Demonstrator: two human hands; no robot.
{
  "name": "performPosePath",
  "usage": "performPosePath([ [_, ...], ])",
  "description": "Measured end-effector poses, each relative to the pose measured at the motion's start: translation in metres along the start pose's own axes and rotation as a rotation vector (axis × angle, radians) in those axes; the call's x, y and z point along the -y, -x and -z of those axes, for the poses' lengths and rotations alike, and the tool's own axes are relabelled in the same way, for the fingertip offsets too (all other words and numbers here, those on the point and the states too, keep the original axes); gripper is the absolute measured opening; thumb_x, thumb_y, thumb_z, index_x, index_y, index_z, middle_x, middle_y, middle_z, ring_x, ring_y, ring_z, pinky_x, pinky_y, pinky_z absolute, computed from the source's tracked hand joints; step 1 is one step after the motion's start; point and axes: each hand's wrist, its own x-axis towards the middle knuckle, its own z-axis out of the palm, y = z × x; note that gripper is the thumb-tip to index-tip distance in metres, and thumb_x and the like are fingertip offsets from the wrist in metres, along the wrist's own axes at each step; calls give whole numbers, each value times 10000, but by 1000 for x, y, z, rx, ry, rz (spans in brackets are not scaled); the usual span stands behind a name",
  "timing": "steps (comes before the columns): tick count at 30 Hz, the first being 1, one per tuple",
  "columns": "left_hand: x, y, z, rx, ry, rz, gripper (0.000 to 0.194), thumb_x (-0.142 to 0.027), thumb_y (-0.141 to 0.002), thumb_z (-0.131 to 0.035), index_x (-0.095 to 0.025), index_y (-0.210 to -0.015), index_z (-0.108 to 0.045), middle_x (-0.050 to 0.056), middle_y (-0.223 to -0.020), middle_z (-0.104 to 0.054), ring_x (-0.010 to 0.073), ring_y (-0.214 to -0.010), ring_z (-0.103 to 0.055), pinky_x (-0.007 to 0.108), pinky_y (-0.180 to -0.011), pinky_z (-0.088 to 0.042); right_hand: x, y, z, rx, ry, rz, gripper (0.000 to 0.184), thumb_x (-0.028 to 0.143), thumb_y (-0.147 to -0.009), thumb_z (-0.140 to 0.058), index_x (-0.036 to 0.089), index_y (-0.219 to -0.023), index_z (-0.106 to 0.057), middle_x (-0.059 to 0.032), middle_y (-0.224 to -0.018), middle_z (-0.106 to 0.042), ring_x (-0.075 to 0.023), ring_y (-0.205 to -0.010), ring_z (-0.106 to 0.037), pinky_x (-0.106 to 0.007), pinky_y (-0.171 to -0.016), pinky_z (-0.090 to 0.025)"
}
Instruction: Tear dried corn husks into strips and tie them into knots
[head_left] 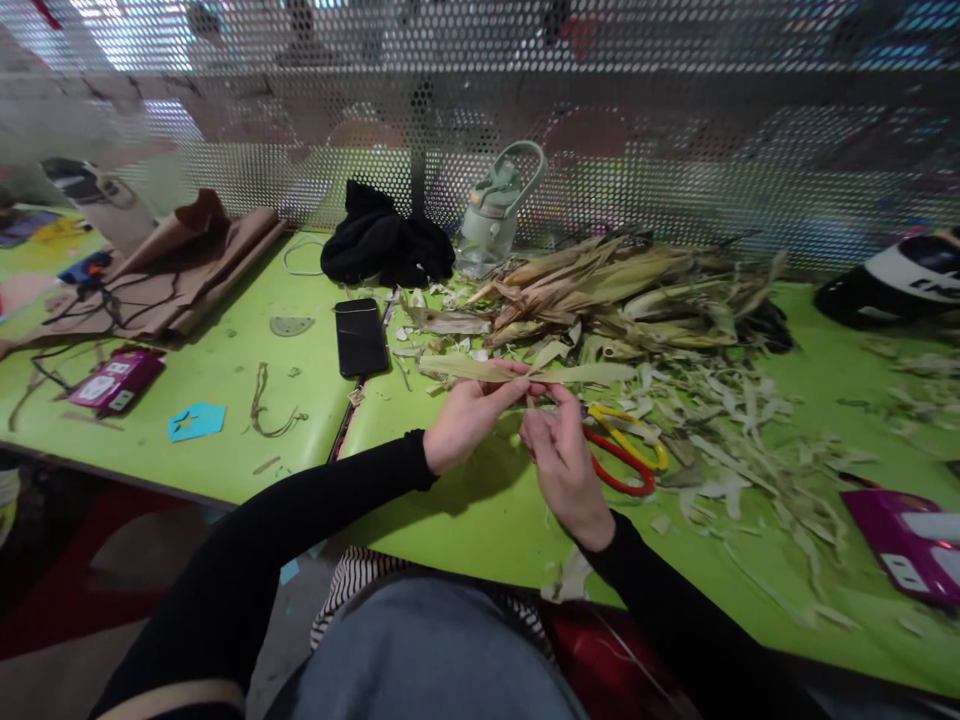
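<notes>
1. Gripping pale husk strips with left hand, pinched near the middle;
2. Pinching the same strips with right hand, exact finger contact rather hard to see;
3. Holding these above green table, in front of dry husk pile;
4. Having scissors, 1 yellow and 1 red handle, beside right hand.

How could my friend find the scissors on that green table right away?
On the green table, find the big heap of dry husks by the metal mesh. Come closer, to the person's right hand; the scissors lie just beside it. Their handles, one red and one yellow, stand out from the pale scraps beside them.
</notes>
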Motion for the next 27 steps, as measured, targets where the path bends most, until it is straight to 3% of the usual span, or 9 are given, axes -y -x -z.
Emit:
performPosePath([
  [3, -2, -1, 2, 22, 2, 17, 138, -142, -869, -668, -131, -1006, -653, 39, -896, -725, 126, -892, -680, 298, -898, -499, 2, 0, 0, 7, 57, -36, 472, 454, -1012, -423, 209, -1404, -327, 52, -661, -487, -182, -568, -494, -318, -540, -397],
  [5, -4, -1, 4, 38, -47, 3, 151, -161, -870, -671, -127, -1016, -656, 32, -878, -713, 119, -841, -664, 298, -866, -509, 2, -1, 2, -44, 156, 19, 520, 457, -985, -487, 199, -1410, -333, 8, -751, -561, -206, -640, -557, -341, -575, -442],
  [9, -7, -2, 11, 79, -280, -36, 184, -243, -865, -693, -134, -1011, -668, 41, -912, -709, 135, -846, -663, 316, -866, -526, 7, -6, 15, -335, 485, 350, 355, 385, -913, -631, 232, -1216, -526, -121, -1040, -627, -288, -955, -613, -449, -811, -503],
  [12, -3, -2, 17, 146, -414, -119, 158, -267, -883, -667, -146, -983, -683, 59, -971, -710, 152, -898, -668, 322, -895, -529, 19, -9, 24, -381, 685, 515, 287, 314, -912, -645, 273, -1190, -584, -121, -1063, -637, -311, -1038, -603, -489, -904, -468],
  [14, 4, -4, 21, 204, -456, -174, 113, -233, -889, -644, -151, -953, -690, 65, -980, -712, 161, -911, -666, 326, -898, -533, 28, -14, 26, -334, 779, 538, 329, 330, -906, -660, 286, -1228, -609, -110, -1053, -632, -302, -1019, -604, -482, -899, -457],
  [17, 12, -8, 26, 216, -472, -191, 64, -219, -854, -678, -158, -867, -690, 61, -928, -716, 180, -909, -666, 349, -908, -539, 40, -24, 25, -143, 849, 542, 346, 373, -891, -680, 267, -1220, -677, -110, -1092, -645, -309, -1035, -579, -477, -882, -427],
  [21, 19, -11, 31, 211, -539, -174, 167, -288, -792, -757, -164, -732, -663, 41, -788, -681, 174, -774, -623, 366, -842, -550, 47, -41, 25, 114, 744, 509, 143, 305, -925, -625, 259, -941, -759, -78, -992, -705, -296, -1010, -559, -453, -848, -407],
  [27, 26, -12, 35, 249, -533, -93, 159, -274, -780, -751, -143, -781, -659, 34, -768, -688, 168, -730, -631, 359, -776, -553, 47, -47, 21, 164, 480, 384, 127, 279, -917, -618, 251, -841, -716, -35, -812, -722, -245, -875, -583, -420, -817, -409],
])
